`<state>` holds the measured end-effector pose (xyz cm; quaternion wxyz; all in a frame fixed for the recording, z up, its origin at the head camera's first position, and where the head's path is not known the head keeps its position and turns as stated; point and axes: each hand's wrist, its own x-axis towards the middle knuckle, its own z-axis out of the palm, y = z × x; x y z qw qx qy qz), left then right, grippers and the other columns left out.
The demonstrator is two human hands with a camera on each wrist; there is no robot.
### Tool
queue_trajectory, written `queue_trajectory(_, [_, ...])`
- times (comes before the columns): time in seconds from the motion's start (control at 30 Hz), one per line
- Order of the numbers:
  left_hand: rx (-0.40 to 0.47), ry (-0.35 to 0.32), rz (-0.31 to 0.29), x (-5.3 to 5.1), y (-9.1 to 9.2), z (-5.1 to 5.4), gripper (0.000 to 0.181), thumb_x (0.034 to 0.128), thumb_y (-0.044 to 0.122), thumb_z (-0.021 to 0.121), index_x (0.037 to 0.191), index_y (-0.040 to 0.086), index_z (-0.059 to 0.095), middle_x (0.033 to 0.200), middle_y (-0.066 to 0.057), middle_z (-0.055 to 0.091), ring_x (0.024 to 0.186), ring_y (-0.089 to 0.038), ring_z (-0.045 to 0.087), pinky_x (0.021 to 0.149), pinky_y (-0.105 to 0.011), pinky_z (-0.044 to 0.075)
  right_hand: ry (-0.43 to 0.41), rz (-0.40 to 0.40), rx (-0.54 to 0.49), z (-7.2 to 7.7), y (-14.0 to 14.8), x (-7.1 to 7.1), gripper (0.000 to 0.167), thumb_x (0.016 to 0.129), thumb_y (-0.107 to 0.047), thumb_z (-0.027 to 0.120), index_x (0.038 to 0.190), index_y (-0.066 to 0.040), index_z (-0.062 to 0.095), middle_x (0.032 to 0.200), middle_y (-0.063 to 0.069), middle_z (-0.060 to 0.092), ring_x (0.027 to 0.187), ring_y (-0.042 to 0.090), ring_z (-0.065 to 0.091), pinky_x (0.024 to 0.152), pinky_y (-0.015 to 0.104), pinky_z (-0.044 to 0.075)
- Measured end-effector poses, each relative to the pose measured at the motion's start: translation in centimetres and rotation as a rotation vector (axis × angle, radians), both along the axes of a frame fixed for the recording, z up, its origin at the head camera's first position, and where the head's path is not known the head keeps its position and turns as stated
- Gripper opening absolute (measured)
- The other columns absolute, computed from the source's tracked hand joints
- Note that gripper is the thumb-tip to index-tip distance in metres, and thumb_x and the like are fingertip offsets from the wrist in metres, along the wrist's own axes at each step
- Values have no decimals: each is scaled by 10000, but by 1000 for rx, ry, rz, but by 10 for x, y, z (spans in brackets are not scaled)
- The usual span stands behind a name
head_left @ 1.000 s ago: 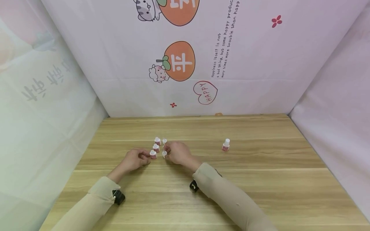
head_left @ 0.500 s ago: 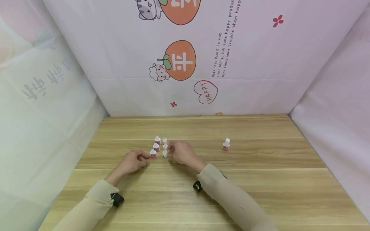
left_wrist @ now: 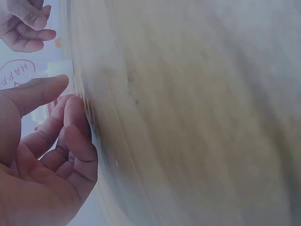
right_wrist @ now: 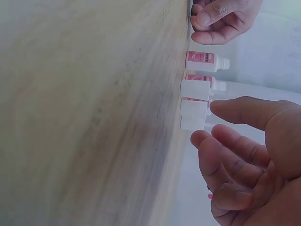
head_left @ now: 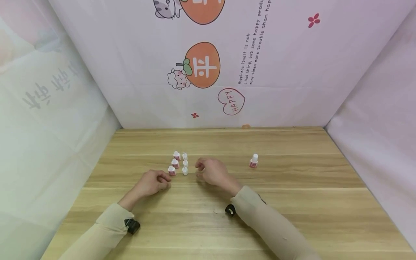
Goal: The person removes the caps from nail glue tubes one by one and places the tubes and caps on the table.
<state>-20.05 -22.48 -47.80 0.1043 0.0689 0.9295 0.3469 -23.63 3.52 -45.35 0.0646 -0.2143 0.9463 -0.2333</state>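
Note:
Three small white bottles with pink labels, their caps off, stand upright in a slightly slanting row: a front bottle, a middle bottle and a back bottle. Just to their right is a row of three white caps, with a front cap, a middle cap and a back cap. My left hand rests beside the front bottle, fingers loosely bent and holding nothing. To the right of the caps, my right hand hovers apart from them, thumb and fingers parted with nothing between them.
Farther right on the wooden table stands a capped bottle with the same pink label. Printed white cloth hangs at the back, and plain-looking cloth closes the sides.
My right hand has let go of the caps and drawn away to the right, so all three caps now show. My left hand has hardly moved.

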Motion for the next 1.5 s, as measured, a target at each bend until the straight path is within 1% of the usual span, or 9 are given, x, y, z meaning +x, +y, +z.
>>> queue_trajectory(0.13, [4,-2,-10,1,4,0,130,850,125,742,975,91,745,831,6,711,716,-86,578,621,-221,459,9,7,7,3,5,3,239,871,-242,766,1087,-169,694,1009,-28,752,925,170,688,803,364,527])
queue_trajectory(0.27, [31,-5,-18,3,9,1,136,843,107,744,973,72,739,818,-5,705,701,-90,580,592,-217,460,31,11,5,3,10,5,226,869,-254,770,1064,-168,698,978,-31,757,895,159,688,782,355,525])
queue_trajectory(0.47, [68,-11,-34,6,16,0,124,838,93,749,950,47,724,794,-12,699,683,-84,593,566,-212,465,37,12,2,3,15,7,207,876,-246,765,1055,-164,700,964,-30,757,895,163,683,802,361,523])
queue_trajectory(0.67, [84,-8,-36,7,22,-1,104,842,101,752,933,59,723,784,-5,699,677,-79,589,554,-214,458,42,5,-13,1,22,8,212,872,-235,768,1056,-151,703,946,-28,756,881,165,681,799,367,522])
queue_trajectory(0.9, [98,-7,-57,7,29,1,87,861,84,734,943,56,725,799,-22,700,664,-87,594,539,-221,465,56,-20,-28,-3,29,8,216,864,-241,778,1051,-158,709,922,-49,754,869,149,675,781,355,516])
queue_trajectory(1.1, [84,-2,-69,7,36,1,84,873,84,719,955,68,728,810,-17,696,670,-89,591,546,-225,479,54,-36,-47,-3,35,10,208,863,-236,777,1045,-156,715,918,-47,751,855,144,679,771,357,517])
queue_trajectory(1.3, [114,1,-91,7,45,1,92,862,79,717,952,64,732,802,-15,701,653,-84,598,548,-232,498,59,-58,-51,-3,43,11,208,861,-244,780,1042,-164,717,903,-64,749,847,136,683,762,354,518])
queue_trajectory(1.5, [128,-7,-117,5,56,-1,96,856,82,728,948,57,745,782,-8,700,642,-76,589,534,-231,504,52,-72,-65,-2,51,12,211,857,-235,784,1041,-158,715,896,-57,746,862,161,686,783,378,520])
